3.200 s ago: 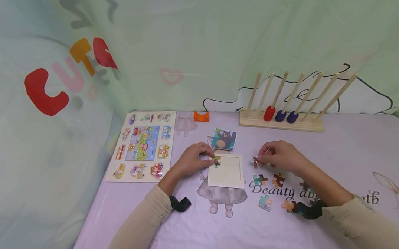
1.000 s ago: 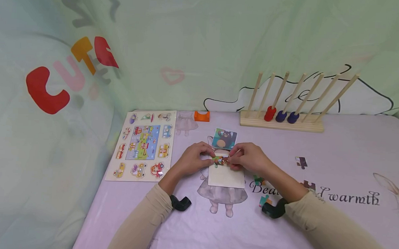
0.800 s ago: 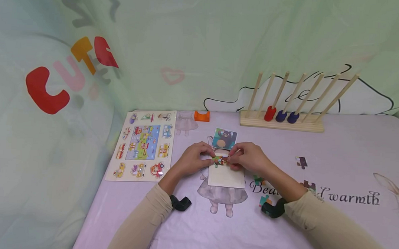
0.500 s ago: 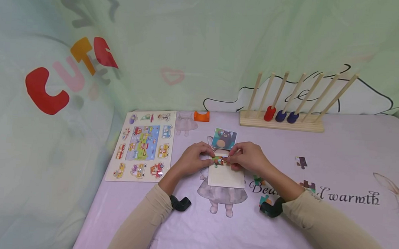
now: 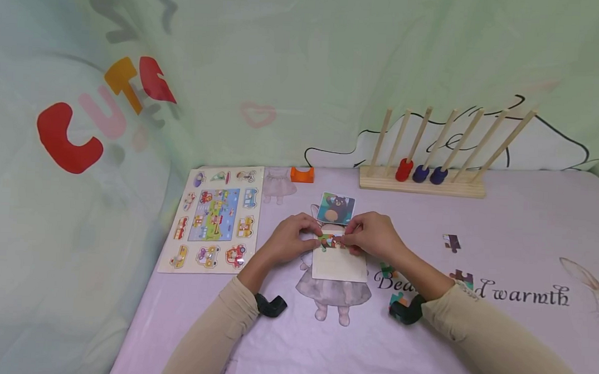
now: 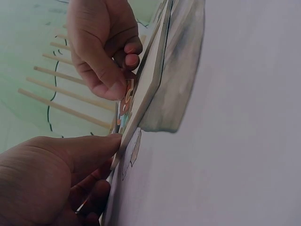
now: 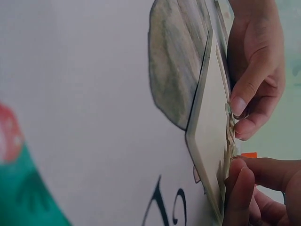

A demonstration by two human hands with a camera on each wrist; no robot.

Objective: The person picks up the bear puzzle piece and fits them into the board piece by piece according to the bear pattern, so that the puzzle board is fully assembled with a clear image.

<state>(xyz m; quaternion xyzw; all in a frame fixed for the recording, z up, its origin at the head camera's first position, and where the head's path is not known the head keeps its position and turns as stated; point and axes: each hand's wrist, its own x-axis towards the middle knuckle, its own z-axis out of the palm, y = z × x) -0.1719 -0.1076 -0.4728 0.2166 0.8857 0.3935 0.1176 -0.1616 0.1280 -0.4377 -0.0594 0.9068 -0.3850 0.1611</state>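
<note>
In the head view a pale square puzzle tray [image 5: 340, 268] lies on the cloth. My left hand [image 5: 288, 239] grips its left edge, thumb on top near a green and brown jigsaw piece [image 5: 324, 240] in the upper left corner. My right hand [image 5: 376, 235] pinches a brown jigsaw piece [image 5: 337, 242] with a bear's face, against the tray's upper part beside the first piece. The left wrist view shows the right fingertips [image 6: 117, 89] on this piece. Whether the two pieces interlock I cannot tell. A bear picture card [image 5: 336, 208] lies just beyond the tray.
Loose jigsaw pieces lie to the right: a brown one [image 5: 451, 243], another brown one [image 5: 462, 278], and teal ones [image 5: 397, 299] partly under my right forearm. A vehicle peg puzzle [image 5: 213, 219] is at left, an orange block [image 5: 302, 175] behind, and a wooden peg rack [image 5: 422, 184] at back right.
My right hand has come left from the loose pieces to the tray, carrying the bear-face piece. Over the last second it has shifted only slightly. My left hand has stayed at the tray's edge.
</note>
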